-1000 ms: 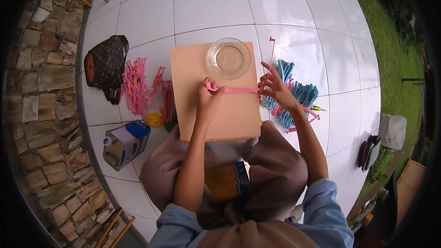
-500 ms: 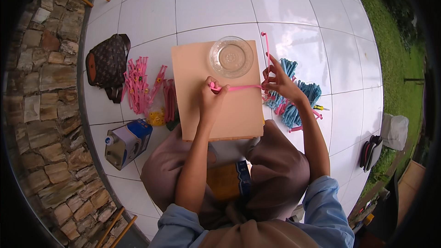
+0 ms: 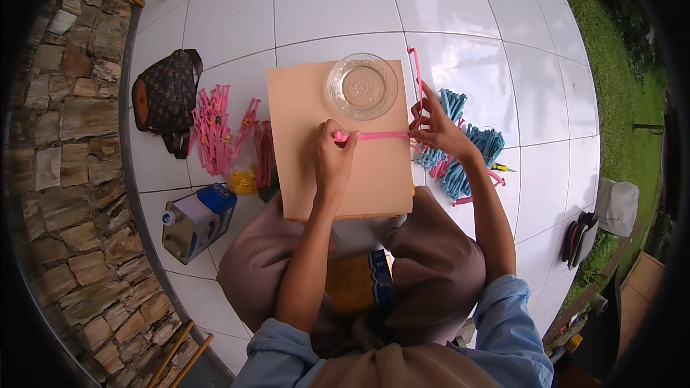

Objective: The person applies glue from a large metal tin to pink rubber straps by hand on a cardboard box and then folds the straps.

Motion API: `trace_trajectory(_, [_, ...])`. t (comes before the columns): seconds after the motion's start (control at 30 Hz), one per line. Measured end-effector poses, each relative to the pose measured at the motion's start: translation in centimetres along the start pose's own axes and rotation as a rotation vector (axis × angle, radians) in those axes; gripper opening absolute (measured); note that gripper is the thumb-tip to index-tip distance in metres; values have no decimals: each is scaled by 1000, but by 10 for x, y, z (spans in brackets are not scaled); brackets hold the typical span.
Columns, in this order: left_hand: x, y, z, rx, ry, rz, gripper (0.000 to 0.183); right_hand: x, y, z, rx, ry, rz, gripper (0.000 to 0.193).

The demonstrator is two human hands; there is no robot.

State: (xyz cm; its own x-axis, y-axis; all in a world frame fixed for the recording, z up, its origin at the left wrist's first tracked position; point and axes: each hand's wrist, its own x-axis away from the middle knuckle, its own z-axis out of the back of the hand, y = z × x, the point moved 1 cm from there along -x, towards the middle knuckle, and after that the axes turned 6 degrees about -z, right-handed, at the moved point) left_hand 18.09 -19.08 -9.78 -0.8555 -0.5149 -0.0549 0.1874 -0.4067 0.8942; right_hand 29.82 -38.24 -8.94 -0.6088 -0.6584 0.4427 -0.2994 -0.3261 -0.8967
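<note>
A pink strap (image 3: 381, 135) is stretched level above a tan board (image 3: 370, 179) that rests across my lap. My left hand (image 3: 334, 158) is closed on its left end, which curls over the fingers. At the board's right edge, my right hand (image 3: 435, 128) pinches the strap. From there a thin pink length stands up to a small knob at its tip. A clear glass dish (image 3: 361, 86) sits on the far part of the board, and nothing in it can be made out.
Left of the board lie a pile of pink straps (image 3: 212, 133), a bag of yellow pieces (image 3: 243, 181), a brown patterned bag (image 3: 167, 97) and a blue metal can (image 3: 200, 223). On the right are blue bundles (image 3: 478, 147) and a yellow-handled screwdriver (image 3: 504, 167).
My left hand has shifted slightly right, and the strap's end at its fingers has turned and sits closer in. My right hand keeps its place on the strap.
</note>
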Motion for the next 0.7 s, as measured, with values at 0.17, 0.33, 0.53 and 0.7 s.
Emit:
trace_trajectory(0.17, [0, 2, -2, 17, 16, 2, 27, -6, 8, 1, 22, 10, 78, 95])
trace_trajectory(0.33, [0, 2, -1, -6, 25, -35, 27, -7, -1, -1, 116, 18, 111, 95])
trace_trajectory(0.53, [0, 0, -1, -20, -17, -39, 25, -10, -3, -2, 154, 16, 75, 98])
trace_trajectory(0.7, [0, 4, 0, -73, -82, -50, 25, -8, 7, -1, 26, 7, 111, 97])
